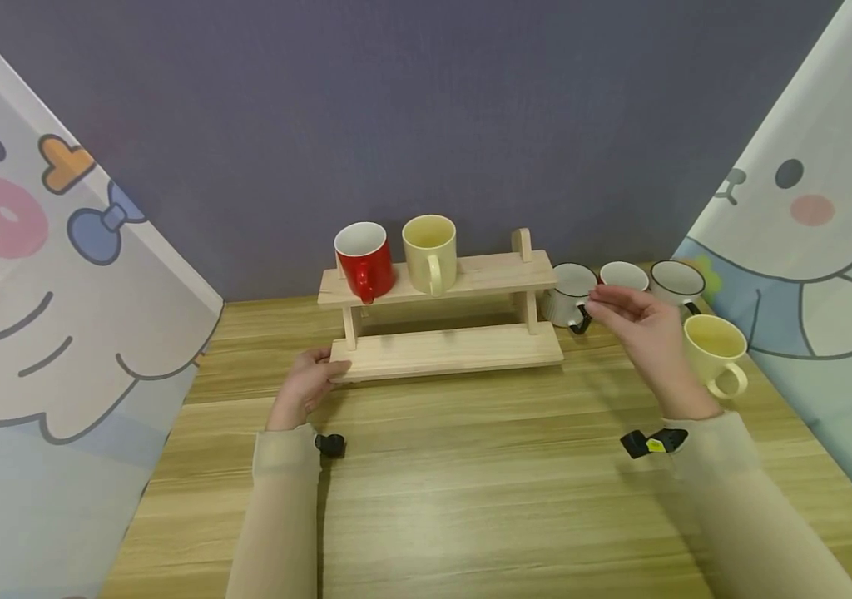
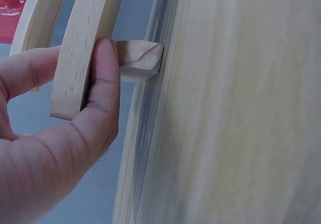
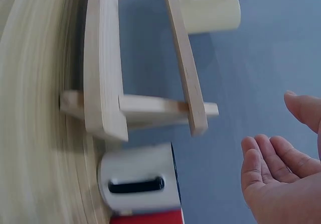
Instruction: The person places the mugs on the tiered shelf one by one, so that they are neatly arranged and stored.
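Observation:
My left hand pinches the left end of a two-tier wooden rack's lower shelf. In the left wrist view, thumb and finger lie on either side of the board's end. On the upper shelf stand a red mug and a yellow mug, handles facing me. My right hand is raised beside the rack's right end with nothing in it, its thumb apart from loosely bent fingers in the right wrist view. Just left of those fingertips in the head view stands a white mug with a black handle.
Right of the rack are a partly hidden red mug with white inside, another white mug with a dark rim, and a second yellow mug nearer me. A dark wall stands behind the wooden table; cartoon-printed panels flank it.

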Demonstrator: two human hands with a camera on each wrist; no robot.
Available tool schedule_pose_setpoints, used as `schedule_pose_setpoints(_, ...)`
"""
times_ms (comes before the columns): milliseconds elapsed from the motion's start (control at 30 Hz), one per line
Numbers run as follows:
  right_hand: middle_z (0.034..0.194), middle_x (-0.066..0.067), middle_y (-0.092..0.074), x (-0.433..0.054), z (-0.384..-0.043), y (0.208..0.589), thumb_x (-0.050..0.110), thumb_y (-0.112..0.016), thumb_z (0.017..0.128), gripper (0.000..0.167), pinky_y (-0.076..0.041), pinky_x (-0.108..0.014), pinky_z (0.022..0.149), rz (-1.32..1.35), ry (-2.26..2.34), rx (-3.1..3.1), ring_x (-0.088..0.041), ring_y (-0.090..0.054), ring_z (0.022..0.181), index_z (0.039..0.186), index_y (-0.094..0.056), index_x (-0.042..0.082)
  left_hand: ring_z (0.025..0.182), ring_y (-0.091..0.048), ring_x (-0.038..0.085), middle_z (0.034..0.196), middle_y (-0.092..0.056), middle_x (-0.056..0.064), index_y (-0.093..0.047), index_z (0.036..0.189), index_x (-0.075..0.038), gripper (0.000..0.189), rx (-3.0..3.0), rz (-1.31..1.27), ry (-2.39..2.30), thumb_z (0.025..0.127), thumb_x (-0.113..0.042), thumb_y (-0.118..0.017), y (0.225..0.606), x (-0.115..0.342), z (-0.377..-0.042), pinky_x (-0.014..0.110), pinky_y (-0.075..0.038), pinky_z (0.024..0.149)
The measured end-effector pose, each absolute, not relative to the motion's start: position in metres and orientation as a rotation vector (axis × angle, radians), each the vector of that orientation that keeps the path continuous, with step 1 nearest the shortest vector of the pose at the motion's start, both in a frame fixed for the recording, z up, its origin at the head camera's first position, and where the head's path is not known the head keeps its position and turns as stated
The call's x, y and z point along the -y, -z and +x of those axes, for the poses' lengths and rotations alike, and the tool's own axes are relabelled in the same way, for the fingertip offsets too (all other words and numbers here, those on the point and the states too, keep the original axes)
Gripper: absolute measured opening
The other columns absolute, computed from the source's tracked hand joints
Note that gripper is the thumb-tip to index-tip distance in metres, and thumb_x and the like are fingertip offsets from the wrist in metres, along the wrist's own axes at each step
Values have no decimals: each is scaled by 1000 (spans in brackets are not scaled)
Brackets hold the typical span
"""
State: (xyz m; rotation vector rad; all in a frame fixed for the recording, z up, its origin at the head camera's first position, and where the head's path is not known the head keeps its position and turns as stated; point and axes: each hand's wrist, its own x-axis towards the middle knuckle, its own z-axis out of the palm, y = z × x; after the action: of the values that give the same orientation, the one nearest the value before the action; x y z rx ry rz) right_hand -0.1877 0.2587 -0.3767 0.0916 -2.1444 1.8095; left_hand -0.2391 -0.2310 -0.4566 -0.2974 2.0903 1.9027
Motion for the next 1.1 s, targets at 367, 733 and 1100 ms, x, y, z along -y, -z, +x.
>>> schedule_pose_setpoints(367, 112, 2, -73, -304, -167, 379, 4, -77, 91, 41, -51, -14, 82, -22, -1868, 2076, -6, -69, 97, 128, -64, -8, 103, -59, 20, 131, -52, 19, -30, 151, 13, 66, -2081, -280, -1904, 101, -10, -66, 454, 230, -239, 38, -52, 93)
schedule_pose_setpoints(733, 109, 2, -74, -339, -142, 387, 2, -78, 90, 37, -49, -11, 83, -94, -1848, 2058, -4, -69, 96, 125, -69, -4, 107, -60, 24, 133, -51, 24, -30, 149, 15, 64, -2069, -288, -1923, 100, -7, -65, 457, 231, -241, 33, -53, 91)
schedule_pose_setpoints(1100, 101, 12, -74, -376, -118, 399, 6, -79, 90, 37, -49, -9, 78, -298, -1745, 2031, 2, -67, 93, 125, -70, -2, 106, -60, 24, 132, -51, 25, -31, 148, 15, 62, -2066, -301, -1939, 100, -5, -64, 459, 229, -241, 30, -54, 87)
